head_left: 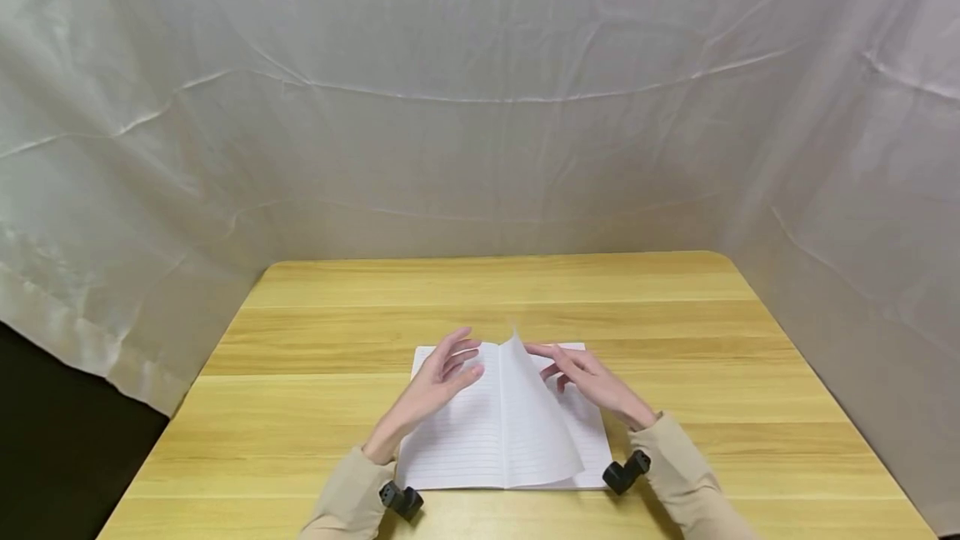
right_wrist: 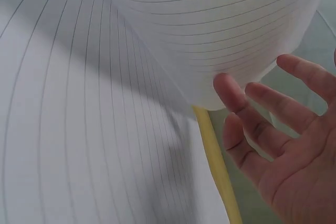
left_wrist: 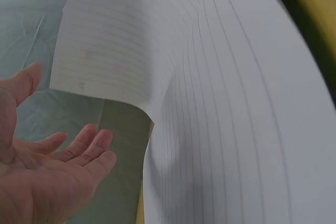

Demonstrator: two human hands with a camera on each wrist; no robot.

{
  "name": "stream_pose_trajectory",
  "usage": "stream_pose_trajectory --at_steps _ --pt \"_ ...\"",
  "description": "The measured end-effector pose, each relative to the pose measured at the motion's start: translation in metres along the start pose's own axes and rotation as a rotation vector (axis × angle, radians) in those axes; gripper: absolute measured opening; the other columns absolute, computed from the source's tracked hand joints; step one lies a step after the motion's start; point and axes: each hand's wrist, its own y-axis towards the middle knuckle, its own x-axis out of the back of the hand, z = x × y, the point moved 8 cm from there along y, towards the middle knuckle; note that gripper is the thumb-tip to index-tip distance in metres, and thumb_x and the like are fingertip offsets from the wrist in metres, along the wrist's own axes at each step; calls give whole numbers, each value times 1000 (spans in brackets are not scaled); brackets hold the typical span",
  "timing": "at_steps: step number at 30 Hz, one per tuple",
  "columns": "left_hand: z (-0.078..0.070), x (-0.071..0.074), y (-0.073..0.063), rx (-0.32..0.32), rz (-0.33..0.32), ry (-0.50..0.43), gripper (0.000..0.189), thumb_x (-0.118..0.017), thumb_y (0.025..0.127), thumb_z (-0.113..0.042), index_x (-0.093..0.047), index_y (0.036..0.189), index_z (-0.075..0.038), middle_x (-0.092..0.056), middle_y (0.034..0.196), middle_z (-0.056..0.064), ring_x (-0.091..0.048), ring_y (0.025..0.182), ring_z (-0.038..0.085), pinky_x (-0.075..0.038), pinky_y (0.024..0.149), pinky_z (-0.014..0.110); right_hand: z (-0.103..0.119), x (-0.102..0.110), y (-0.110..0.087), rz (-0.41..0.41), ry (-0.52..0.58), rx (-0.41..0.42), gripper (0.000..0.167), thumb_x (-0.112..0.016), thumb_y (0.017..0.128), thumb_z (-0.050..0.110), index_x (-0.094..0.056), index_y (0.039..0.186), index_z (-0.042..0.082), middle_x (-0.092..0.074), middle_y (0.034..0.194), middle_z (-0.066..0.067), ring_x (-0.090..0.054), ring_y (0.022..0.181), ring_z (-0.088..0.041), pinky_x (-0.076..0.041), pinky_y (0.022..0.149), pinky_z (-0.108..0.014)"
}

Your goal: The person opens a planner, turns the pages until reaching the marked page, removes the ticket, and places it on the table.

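A lined notebook (head_left: pixel 457 440) lies spread on the table with one page (head_left: pixel 534 432) lifted and curving up from the spine. Above the left page hovers my left hand (head_left: pixel 441 377), fingers loosely bent and the thumb apart, holding nothing. In the left wrist view the left hand (left_wrist: pixel 58 171) shows its palm beside the raised sheet. My right hand (head_left: pixel 588 377) is over the right side, its fingertips right at the upper part of the lifted page. The right wrist view shows the right hand (right_wrist: pixel 289 150) with spread, slightly bent fingers beside the page (right_wrist: pixel 231 30), not gripping it.
The wooden table (head_left: pixel 315 407) extends around the notebook on all sides. Pale grey cloth (head_left: pixel 480 148) hangs behind it and along both sides. Small black devices (head_left: pixel 401 500) are worn at both wrists, over beige sleeves (head_left: pixel 352 494). A dark area (head_left: pixel 60 440) shows at the lower left.
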Motion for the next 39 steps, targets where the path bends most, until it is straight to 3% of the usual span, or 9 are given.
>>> stream_pose_trajectory --at_steps 3,6,9,12,16,23,32,39 --pt "-2 -3 0 -8 7 -4 71 -62 101 -20 -22 158 -4 -40 156 25 -41 146 40 -35 122 50 3 -3 2 12 -8 6 48 -28 113 25 -46 147 -2 -53 143 -30 -67 100 -7 -55 77 -28" --pt "-3 -6 1 -16 15 -13 71 -61 102 -21 -21 158 -3 -39 156 27 -42 145 41 -42 118 46 7 -8 4 27 -17 26 48 -27 113 24 -47 147 -3 -56 139 -30 -68 99 -21 -54 76 -29" --pt "-5 -8 1 -18 20 -36 72 -60 102 -20 -19 158 -3 -39 156 27 -42 144 42 -44 116 44 8 -12 6 39 -8 30 49 -25 113 25 -47 147 -2 -55 143 -27 -66 101 -32 -53 76 -31" --pt "-7 -8 1 -19 17 -49 73 -60 102 -21 -17 159 -1 -41 155 26 -44 143 42 -44 116 46 8 -16 8 44 -5 32 49 -24 113 25 -48 147 0 -50 150 -25 -66 102 -35 -52 76 -31" --pt "-7 -8 2 -9 -4 -48 73 -59 103 -20 -16 159 0 -44 153 26 -48 140 41 -46 114 41 8 -21 9 49 -33 43 46 -26 112 23 -52 144 2 -47 154 -22 -65 103 -36 -51 76 -30" --pt "-8 -8 3 -20 -27 -63 68 -56 103 -14 -19 158 0 -49 146 29 -54 133 41 -49 104 22 5 -26 12 56 -93 44 46 -26 112 23 -57 142 4 -46 155 -21 -62 104 -38 -52 76 -32" --pt "-6 -5 1 -21 -39 -48 67 -57 102 -12 -22 157 2 -51 144 31 -61 125 40 -53 102 27 1 -23 10 33 -86 27 46 -28 112 24 -58 140 2 -49 152 -22 -63 103 -38 -53 77 -30" --pt "8 9 -1 72 -165 -66 88 -66 91 -1 -10 160 1 -39 155 28 -67 110 28 -55 90 24 -21 5 3 -68 -130 -45 39 -51 106 21 -59 138 1 -55 147 -22 -63 116 -35 -56 84 -27"
